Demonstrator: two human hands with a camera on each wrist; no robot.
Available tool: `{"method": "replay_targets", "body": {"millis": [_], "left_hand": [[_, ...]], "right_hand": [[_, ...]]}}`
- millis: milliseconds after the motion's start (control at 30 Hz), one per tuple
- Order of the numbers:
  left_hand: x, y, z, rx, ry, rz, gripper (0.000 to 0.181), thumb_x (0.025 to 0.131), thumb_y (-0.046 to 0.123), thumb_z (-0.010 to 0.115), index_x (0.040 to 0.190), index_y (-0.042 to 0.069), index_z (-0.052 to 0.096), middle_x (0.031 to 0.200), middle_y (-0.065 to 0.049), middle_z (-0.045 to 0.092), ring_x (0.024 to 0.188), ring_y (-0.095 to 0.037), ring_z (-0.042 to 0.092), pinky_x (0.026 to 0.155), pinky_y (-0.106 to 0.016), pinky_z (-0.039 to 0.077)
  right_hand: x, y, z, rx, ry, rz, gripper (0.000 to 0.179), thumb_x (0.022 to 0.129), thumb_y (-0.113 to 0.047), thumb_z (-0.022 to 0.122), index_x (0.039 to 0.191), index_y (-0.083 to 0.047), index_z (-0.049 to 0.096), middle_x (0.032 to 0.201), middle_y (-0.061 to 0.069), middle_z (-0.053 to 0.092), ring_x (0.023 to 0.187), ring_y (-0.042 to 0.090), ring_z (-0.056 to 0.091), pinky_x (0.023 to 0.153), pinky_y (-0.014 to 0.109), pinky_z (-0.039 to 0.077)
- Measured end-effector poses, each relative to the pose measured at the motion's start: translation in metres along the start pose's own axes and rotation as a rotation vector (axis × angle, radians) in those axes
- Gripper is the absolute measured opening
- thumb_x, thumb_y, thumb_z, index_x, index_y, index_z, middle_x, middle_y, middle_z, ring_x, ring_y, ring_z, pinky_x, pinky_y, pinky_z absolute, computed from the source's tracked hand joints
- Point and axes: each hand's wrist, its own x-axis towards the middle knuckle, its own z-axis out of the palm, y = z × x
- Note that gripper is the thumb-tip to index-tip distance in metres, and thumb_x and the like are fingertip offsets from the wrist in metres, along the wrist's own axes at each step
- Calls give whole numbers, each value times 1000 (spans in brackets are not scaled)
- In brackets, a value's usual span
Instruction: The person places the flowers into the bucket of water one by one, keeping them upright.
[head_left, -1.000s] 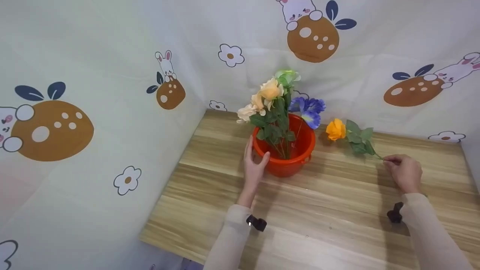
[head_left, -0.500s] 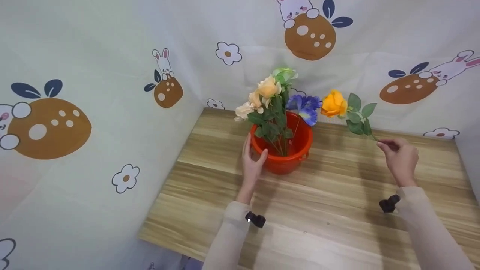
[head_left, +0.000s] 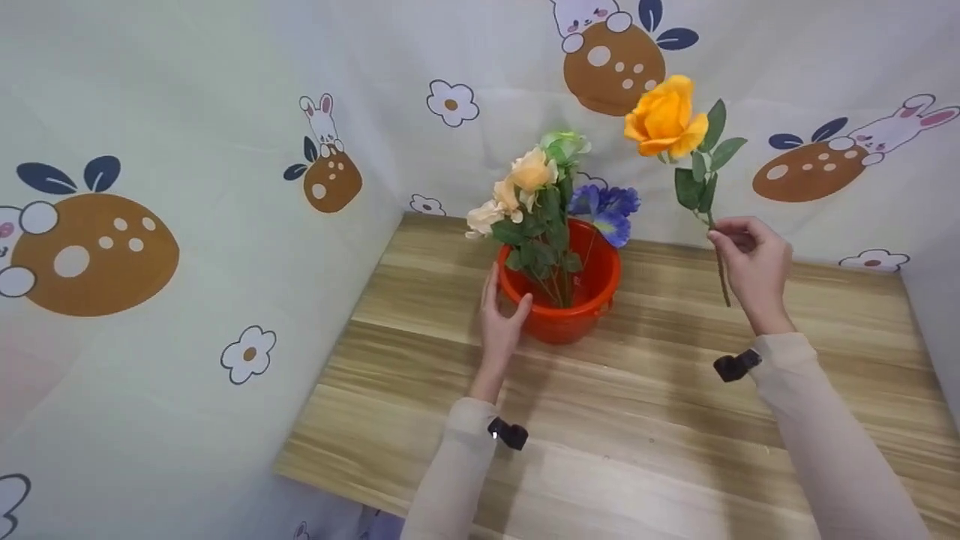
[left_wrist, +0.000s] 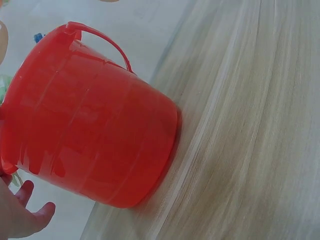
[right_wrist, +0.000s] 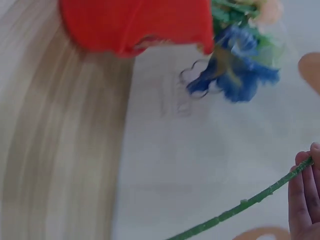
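A red bucket point(head_left: 559, 326) stands on the wooden table, holding several artificial flowers. Among them are pale peach roses point(head_left: 532, 171), a green flower point(head_left: 566, 144) and a purple-blue flower point(head_left: 607, 210). My left hand point(head_left: 501, 330) rests against the bucket's near left rim, fingers along its side and thumb spread apart. The left wrist view shows this hand point(left_wrist: 22, 215) at the rim, partly cut off by the frame edge. Above the table, right of the bucket, my right hand point(head_left: 757, 266) pinches the green stem of an artificial orange rose point(head_left: 666, 120). Its blossom points up.
The wooden table point(head_left: 420, 390) extends around the bucket. A pale printed cloth point(head_left: 225, 247) with rabbits and flowers hangs behind the table and on its left. The bucket's handle point(left_wrist: 107, 40) shows in the left wrist view.
My right hand has lifted the orange rose from the table and moved it up and left, turning the blossom upward. My left hand stays at the bucket.
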Motion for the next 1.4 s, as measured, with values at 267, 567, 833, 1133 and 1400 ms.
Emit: {"method": "replay_targets", "body": {"millis": [267, 567, 833, 1133, 1400], "left_hand": [[0, -1, -2, 23, -4, -10, 78, 89, 17, 73, 156, 9, 33, 163, -15, 31, 149, -30, 34, 124, -44, 29], [1, -2, -3, -8, -19, -10, 78, 90, 19, 71, 156, 8, 31, 163, -14, 30, 147, -31, 36, 122, -50, 31], [0, -1, 3, 18, -20, -46, 77, 89, 16, 72, 156, 10, 33, 163, -12, 32, 148, -28, 36, 123, -44, 31], [-5, -1, 7, 64, -24, -45, 78, 88, 17, 73, 156, 13, 34, 162, -12, 33, 148, -28, 35, 124, -45, 28], [-7, 6, -4, 111, -18, -114, 90, 89, 38, 74, 154, 0, 26, 158, -23, 29, 147, -38, 33, 122, -51, 29]], "right_hand": [[12, -50, 37, 164, -61, -52, 23, 87, -8, 75, 103, 8, 70, 82, -21, 66, 76, -6, 66, 73, 8, 54], [-1, -77, 93, 296, -188, -34, 22, 86, -6, 76, 100, 7, 66, 85, -8, 67, 75, 1, 68, 72, 13, 58], [-22, -47, 129, 238, -275, 7, 23, 88, -6, 73, 104, 9, 65, 98, 22, 70, 74, -3, 65, 69, 11, 55], [-38, -16, 136, 10, -330, 101, 16, 91, -6, 71, 100, 5, 67, 100, 24, 73, 84, 21, 72, 67, 8, 52], [-43, -12, 102, 31, -416, 117, 25, 96, -11, 65, 113, 7, 67, 110, 26, 72, 92, 18, 73, 75, 9, 55]]}}
